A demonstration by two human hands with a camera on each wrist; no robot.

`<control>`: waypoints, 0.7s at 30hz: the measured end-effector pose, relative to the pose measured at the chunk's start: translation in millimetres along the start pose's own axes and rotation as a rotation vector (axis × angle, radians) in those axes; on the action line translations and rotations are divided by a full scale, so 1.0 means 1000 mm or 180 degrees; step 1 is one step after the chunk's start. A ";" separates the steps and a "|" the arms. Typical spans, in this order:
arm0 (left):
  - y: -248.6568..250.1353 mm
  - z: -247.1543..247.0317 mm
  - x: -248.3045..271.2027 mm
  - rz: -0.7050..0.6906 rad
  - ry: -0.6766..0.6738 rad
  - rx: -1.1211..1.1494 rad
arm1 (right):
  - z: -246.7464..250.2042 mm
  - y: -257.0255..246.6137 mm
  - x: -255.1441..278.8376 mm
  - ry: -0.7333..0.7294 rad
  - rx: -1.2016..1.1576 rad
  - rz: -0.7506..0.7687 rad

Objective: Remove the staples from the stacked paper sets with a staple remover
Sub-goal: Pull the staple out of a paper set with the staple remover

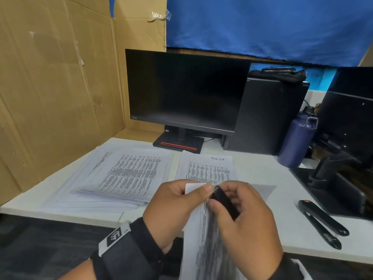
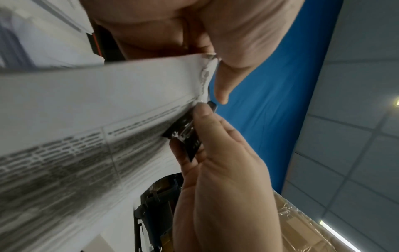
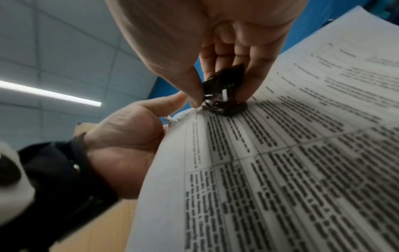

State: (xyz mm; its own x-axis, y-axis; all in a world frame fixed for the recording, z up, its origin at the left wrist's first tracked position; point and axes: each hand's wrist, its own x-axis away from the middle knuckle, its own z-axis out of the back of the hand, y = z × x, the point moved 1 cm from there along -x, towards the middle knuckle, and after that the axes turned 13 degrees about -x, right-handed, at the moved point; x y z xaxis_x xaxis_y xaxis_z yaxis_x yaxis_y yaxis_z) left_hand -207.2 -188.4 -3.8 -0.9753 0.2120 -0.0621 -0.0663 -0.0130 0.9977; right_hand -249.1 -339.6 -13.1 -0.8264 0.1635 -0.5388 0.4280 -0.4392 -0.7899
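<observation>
I hold one stapled paper set [image 1: 210, 243] upright over the desk's front edge. My left hand [image 1: 193, 196] pinches its top corner, thumb on the near side. My right hand [image 1: 220, 196] grips a small black staple remover [image 1: 226, 203], whose metal jaws sit against that corner [image 3: 218, 104]. The left wrist view shows the remover [image 2: 185, 134] on the printed page [image 2: 86, 105], just below my left thumb [image 2: 226, 81]. A stack of printed sets [image 1: 125, 174] lies on the desk to the left. A single sheet with handwriting [image 1: 207, 168] lies behind my hands. No staple is visible.
A dark monitor [image 1: 185, 91] stands at the back, with a black computer tower [image 1: 268, 116] and a purple bottle [image 1: 296, 138] to its right. A long black handled tool [image 1: 323, 223] lies at the right. Cardboard [image 1: 60, 87] walls the left side; another monitor stand [image 1: 333, 178] sits far right.
</observation>
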 end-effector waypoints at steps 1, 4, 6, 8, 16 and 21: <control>0.001 0.000 0.000 -0.0023 0.0041 -0.0054 | -0.001 -0.001 0.002 -0.0018 0.0144 0.0109; 0.000 0.000 0.000 0.0106 0.0158 -0.0024 | -0.001 -0.001 0.005 0.0002 0.0475 0.0466; -0.001 -0.001 0.000 0.0365 0.0075 0.0278 | 0.000 -0.002 0.006 0.0098 0.0585 0.0688; 0.001 -0.002 0.001 0.0611 -0.0081 0.0529 | 0.000 -0.004 0.008 0.0230 0.0581 0.0875; 0.000 -0.002 0.000 0.0819 -0.0164 0.0930 | -0.003 -0.001 0.012 0.0269 0.0594 0.0748; -0.001 -0.001 -0.003 0.0848 -0.0129 0.0943 | -0.004 0.001 0.009 0.0173 0.0225 0.0438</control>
State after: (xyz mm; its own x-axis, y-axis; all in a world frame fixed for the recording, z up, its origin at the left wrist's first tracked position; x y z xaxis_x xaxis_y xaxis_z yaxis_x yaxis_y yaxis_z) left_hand -204.9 -189.8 -5.1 -0.9407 0.2776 0.1951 0.2571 0.2083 0.9437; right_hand -254.6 -334.6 -19.7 -0.7399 0.1442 -0.6570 0.5075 -0.5215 -0.6860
